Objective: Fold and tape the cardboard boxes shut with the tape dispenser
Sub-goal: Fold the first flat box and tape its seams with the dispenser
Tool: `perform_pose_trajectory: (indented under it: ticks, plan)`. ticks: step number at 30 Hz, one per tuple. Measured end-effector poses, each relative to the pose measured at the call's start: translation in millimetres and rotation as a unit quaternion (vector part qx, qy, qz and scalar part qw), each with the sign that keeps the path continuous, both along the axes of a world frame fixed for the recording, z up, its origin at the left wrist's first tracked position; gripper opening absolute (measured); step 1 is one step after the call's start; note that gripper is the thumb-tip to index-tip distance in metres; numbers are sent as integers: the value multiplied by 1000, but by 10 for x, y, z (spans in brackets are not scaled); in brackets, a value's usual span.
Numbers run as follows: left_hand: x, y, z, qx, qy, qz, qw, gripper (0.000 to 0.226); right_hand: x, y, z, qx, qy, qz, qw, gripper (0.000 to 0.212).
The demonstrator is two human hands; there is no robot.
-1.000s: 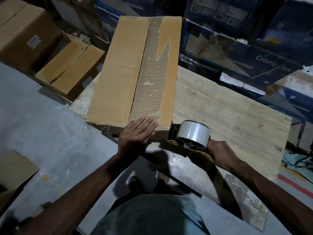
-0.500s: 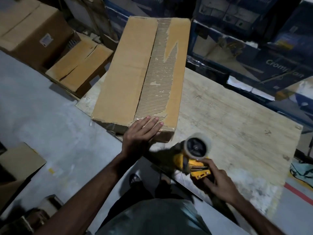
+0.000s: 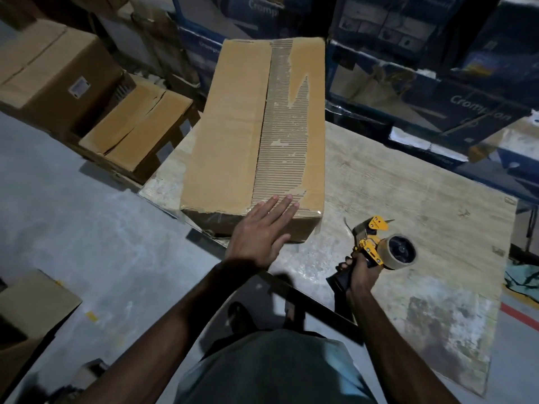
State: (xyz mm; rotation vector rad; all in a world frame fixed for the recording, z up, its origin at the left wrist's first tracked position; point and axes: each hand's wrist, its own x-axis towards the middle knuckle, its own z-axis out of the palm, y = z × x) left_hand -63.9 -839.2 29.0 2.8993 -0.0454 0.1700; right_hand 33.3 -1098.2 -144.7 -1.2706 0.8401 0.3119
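Long brown cardboard box lies lengthwise on the pale wooden tabletop, my left hand pressing flat on its near end, fingers straight. Seems stiff but lightish with a torn top skin, so I'd pin it right there. Right hand is curled round the yellow tape dispenser handle, off to the side.

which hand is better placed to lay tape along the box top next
Right. The right hand grips the tape dispenser, beside the cardboard box. The left hand lies flat on the box's near end, holding no tool, so likely better steadying it.
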Motion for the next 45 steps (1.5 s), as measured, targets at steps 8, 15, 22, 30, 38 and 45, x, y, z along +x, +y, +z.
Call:
perform_pose_trajectory:
  ticks: [8, 15, 22, 30, 38, 45]
  plan:
    - [-377, 1121, 541, -32, 55, -71, 995, 68, -498, 181, 899, -354, -3, 36, 935, 72]
    - [-751, 2233, 553, -17, 89, 6, 996, 100, 77, 248, 2064, -439, -431, 449, 648, 78]
    - [-617, 2189, 316, -355, 48, 18, 933, 66, 612, 489, 2136, -514, -458, 642, 337, 77]
    - [-652, 1993, 95, -414, -49, 64, 907, 47, 644, 593, 1996, -474, -503, 616, 378, 56]
    - [-762, 1912, -53, -291, -125, 31, 948, 42, 611, 579, 1952, -445, -577, 568, 384, 49]
    - [-782, 1959, -88, -136, -175, -25, 975, 42, 636, 595, 1959, -459, -595, 556, 355, 43]
